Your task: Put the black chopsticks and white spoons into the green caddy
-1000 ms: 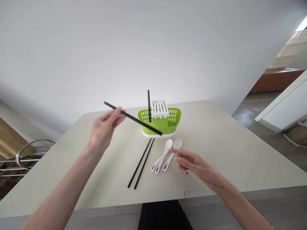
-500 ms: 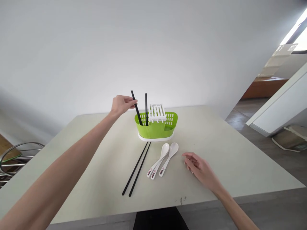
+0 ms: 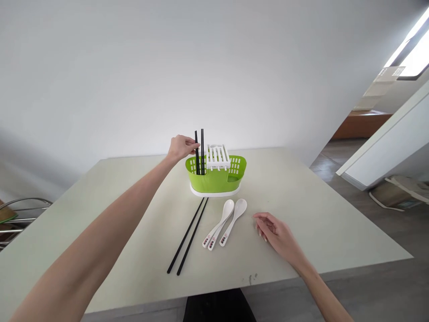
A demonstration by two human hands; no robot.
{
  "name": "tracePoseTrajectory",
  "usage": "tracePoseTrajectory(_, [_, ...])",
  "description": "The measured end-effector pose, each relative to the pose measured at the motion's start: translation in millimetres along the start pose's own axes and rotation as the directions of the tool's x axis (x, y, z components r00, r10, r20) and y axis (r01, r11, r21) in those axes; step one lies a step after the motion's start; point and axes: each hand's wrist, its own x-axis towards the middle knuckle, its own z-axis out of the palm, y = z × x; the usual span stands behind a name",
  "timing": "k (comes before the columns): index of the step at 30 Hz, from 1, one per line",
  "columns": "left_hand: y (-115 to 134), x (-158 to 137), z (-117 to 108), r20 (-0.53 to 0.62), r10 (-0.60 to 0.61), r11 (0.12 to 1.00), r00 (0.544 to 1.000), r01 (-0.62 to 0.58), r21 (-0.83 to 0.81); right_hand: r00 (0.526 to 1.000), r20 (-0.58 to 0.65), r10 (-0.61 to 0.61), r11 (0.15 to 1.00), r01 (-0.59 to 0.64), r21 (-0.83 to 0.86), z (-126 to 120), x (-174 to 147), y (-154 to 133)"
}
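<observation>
My left hand [image 3: 182, 147] pinches a pair of black chopsticks [image 3: 196, 152] near their upper ends. Their lower ends stand inside the left part of a green cutlery basket [image 3: 214, 182], nearly upright. Just to the right, a second black pair [image 3: 202, 150] stands in the same part. My right hand [image 3: 276, 232] rests on the table with loosely bent fingers and holds nothing. Nearest to it are white spoons [image 3: 233, 221], lying bowl end away from me; two of them overlap. Another pair of black chopsticks [image 3: 187, 237] lies on the table left of the spoons.
A white slotted rack [image 3: 217, 157] sits across the middle of the basket, which has a white base [image 3: 215, 194]. The pale table [image 3: 284, 179] meets a white wall [image 3: 214, 67] at the back. Metal rails [image 3: 25, 219] show beyond its left edge.
My left hand has moved right, bringing the chopsticks from a leftward tilt to nearly upright beside the other standing pair. My right hand stays by the spoons. The view has shifted slightly.
</observation>
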Motion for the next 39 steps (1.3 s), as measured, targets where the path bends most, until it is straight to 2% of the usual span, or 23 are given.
tracePoseTrajectory(5, [-5,7,5,-0.008,0.052,0.991,0.999,-0.05,0.124,1.0,-0.021,-0.008,1.0,0.008,0.013,1,0,-2])
tracePoseTrajectory(8, [-4,-1,1,-0.061,0.096,0.985,0.994,-0.086,0.149,1.0,-0.023,-0.006,1.0,0.006,0.02,1,0,-2])
tracePoseTrajectory(11, [-6,-26,-7,-0.187,0.141,0.987,0.972,-0.123,0.108,1.0,-0.021,-0.004,1.0,0.005,0.014,1,1,0])
tracePoseTrajectory(14, [-19,-70,-15,-0.273,0.149,0.986,0.95,-0.121,0.119,1.0,-0.026,-0.004,1.0,0.004,-0.01,0,1,4])
tracePoseTrajectory(16, [-33,-106,-16,-0.187,0.126,0.982,0.974,-0.095,0.164,1.0,-0.024,-0.007,1.0,0.006,-0.026,-1,1,6])
tracePoseTrajectory(18, [-49,-144,-14,0.022,0.081,0.971,0.996,-0.084,0.223,1.0,-0.024,-0.012,0.999,0.011,-0.036,-2,1,7])
tracePoseTrajectory(20, [-63,-180,-8,0.17,0.031,0.951,0.985,-0.082,0.299,1.0,-0.026,-0.014,0.999,0.013,-0.044,-3,0,7])
tracePoseTrajectory(24, [-76,-229,7,0.308,-0.047,0.891,0.95,-0.099,0.442,0.999,-0.044,-0.013,0.998,0.01,-0.061,-5,-2,5])
tracePoseTrajectory(28, [-71,-237,9,0.37,-0.088,0.828,0.925,-0.138,0.543,0.999,-0.049,0.005,0.997,-0.009,-0.081,-5,-4,2])
tracePoseTrajectory(34, [-54,-224,-11,0.417,-0.192,0.722,0.889,-0.16,0.673,0.998,-0.06,-0.011,0.998,0.007,-0.068,-4,-3,3])
tracePoseTrajectory(39, [-48,-227,-24,0.435,-0.246,0.526,0.867,-0.257,0.811,0.998,-0.052,-0.035,0.998,0.033,-0.053,-4,1,11])
